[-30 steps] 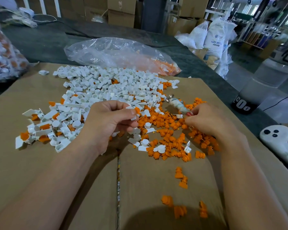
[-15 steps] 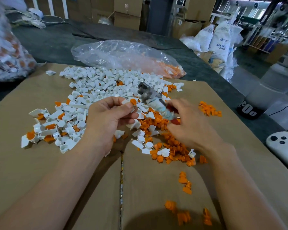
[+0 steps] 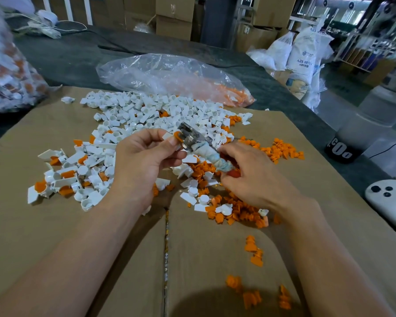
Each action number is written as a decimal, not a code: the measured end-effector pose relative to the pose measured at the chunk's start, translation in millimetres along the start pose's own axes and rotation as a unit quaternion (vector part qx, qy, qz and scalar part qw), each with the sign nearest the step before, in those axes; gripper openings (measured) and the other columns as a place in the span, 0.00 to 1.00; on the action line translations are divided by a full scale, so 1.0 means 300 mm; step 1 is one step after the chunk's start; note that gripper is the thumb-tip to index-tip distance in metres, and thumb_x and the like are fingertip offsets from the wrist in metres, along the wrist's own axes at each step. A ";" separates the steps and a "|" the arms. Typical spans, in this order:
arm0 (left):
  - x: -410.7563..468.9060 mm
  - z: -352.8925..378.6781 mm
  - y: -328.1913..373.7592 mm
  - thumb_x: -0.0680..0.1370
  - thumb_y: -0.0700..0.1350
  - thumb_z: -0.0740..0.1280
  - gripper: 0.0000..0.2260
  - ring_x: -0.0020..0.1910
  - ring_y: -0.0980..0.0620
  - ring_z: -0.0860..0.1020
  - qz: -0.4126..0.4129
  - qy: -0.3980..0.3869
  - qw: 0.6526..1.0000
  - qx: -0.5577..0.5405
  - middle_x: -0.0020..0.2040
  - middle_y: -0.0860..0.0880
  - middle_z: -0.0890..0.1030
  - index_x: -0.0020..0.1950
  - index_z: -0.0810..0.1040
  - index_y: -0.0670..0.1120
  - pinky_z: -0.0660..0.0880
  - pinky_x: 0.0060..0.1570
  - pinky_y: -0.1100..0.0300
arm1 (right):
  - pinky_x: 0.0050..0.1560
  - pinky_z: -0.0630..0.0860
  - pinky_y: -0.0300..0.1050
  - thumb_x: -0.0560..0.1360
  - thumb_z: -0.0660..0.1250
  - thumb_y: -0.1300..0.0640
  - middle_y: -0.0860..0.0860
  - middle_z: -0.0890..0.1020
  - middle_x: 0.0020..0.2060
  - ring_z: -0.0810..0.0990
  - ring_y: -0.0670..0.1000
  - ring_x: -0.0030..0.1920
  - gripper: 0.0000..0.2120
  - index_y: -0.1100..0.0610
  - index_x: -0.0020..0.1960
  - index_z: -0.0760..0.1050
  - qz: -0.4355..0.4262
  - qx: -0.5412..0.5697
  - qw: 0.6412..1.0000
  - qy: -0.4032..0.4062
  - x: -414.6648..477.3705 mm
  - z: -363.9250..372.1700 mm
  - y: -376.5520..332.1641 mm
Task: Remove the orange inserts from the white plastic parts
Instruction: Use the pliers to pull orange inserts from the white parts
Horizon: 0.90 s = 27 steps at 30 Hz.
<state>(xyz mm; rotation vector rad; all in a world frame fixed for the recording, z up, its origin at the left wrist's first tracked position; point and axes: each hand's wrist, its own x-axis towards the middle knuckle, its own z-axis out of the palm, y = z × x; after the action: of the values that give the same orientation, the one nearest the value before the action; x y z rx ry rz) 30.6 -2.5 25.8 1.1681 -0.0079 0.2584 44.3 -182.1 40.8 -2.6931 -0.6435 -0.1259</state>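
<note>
Both hands are up over a flattened sheet of cardboard (image 3: 55,225) laid on the dark counter (image 3: 66,56). The left hand (image 3: 144,165) has its fingers (image 3: 146,133) pinching one white part (image 3: 167,135) with its orange insert (image 3: 177,136) facing right. The right hand (image 3: 254,177) has its fingers (image 3: 229,149) curled round the rag-wrapped handle of one metal tool (image 3: 201,147), whose metal head touches the insert just right of the left fingertips.

Beyond and to the left of the left fingers lies a heap of white parts (image 3: 146,115), far too many to count, some with orange in them. Below and between the two hands is a heap of loose orange inserts (image 3: 233,209), also past counting. A smaller cluster (image 3: 281,149) lies just right of the right fingers, and four little bunches (image 3: 253,250) are scattered nearer the wearer.

There are two clear plastic bags. One (image 3: 169,74) is on the counter beyond the fingers with orange bits at its right end. The other (image 3: 5,72) is far left, packed with white and orange.

Far right of the fingers, a white sack (image 3: 304,60) reads "ABS RESIN", with a smaller line beneath too small to read. A container's dark base (image 3: 340,152) carries big white letters, something like "CO", not fully legible. A white gadget (image 3: 389,197) at the right edge shows three dark dots.
</note>
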 end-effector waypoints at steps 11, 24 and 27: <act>0.003 -0.004 -0.011 0.73 0.32 0.65 0.06 0.26 0.55 0.79 -0.002 0.004 1.000 0.016 0.25 0.51 0.79 0.38 0.73 0.41 0.76 0.28 0.66 | 0.33 0.66 0.41 0.69 0.66 0.59 0.48 0.76 0.35 0.71 0.47 0.37 0.06 0.55 0.46 0.75 -0.001 0.071 0.997 0.003 -0.010 -0.001 -0.004; 0.008 -0.007 -0.017 0.75 0.29 0.63 0.11 0.24 0.56 0.78 -0.013 0.049 0.997 0.057 0.23 0.52 0.77 0.36 0.72 0.42 0.75 0.26 0.66 | 0.30 0.69 0.49 0.69 0.65 0.61 0.52 0.74 0.29 0.72 0.51 0.31 0.01 0.58 0.41 0.74 0.009 0.052 0.999 0.012 0.000 0.027 -0.029; 0.008 -0.010 -0.014 0.75 0.30 0.63 0.11 0.24 0.55 0.78 -0.013 0.054 0.997 0.056 0.23 0.52 0.78 0.36 0.73 0.42 0.76 0.26 0.66 | 0.29 0.67 0.48 0.68 0.65 0.61 0.49 0.72 0.26 0.69 0.50 0.29 0.04 0.56 0.36 0.71 0.005 0.040 0.999 0.026 0.000 0.033 -0.033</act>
<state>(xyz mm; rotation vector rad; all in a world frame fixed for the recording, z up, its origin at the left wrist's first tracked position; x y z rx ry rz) 33.3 -0.9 21.1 1.2642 0.1184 0.3014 40.0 -170.2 34.7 -2.6062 -0.6065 -0.1645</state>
